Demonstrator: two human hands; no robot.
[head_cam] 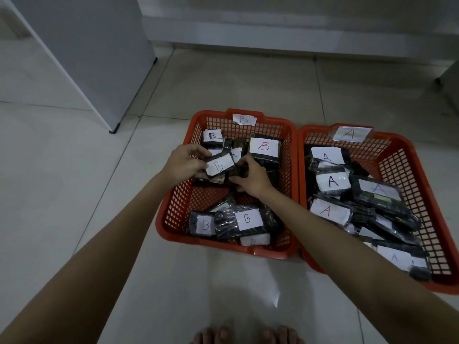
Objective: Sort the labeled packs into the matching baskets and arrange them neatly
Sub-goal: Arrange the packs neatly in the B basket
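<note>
In the middle of the frame, over the left basket (pixel 173 204) marked B, the left hand (pixel 182 165) is pinching a B-labeled pack (pixel 219 166) by its end while the right hand (pixel 250 178) is gripping a dark pack (pixel 238 171) beside it; both packs look light, plastic-wrapped and probably slippery.

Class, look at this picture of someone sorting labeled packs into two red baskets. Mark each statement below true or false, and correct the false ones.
1. Both hands are over the basket tagged B. True.
2. The left hand holds a pack marked A. False: the pack it holds is marked B.
3. The basket tagged A sits to the right of the B basket. True.
4. The right hand rests on the floor. False: it grips dark packs inside the B basket.
5. The A basket holds no packs. False: several packs marked A lie in it.
</note>
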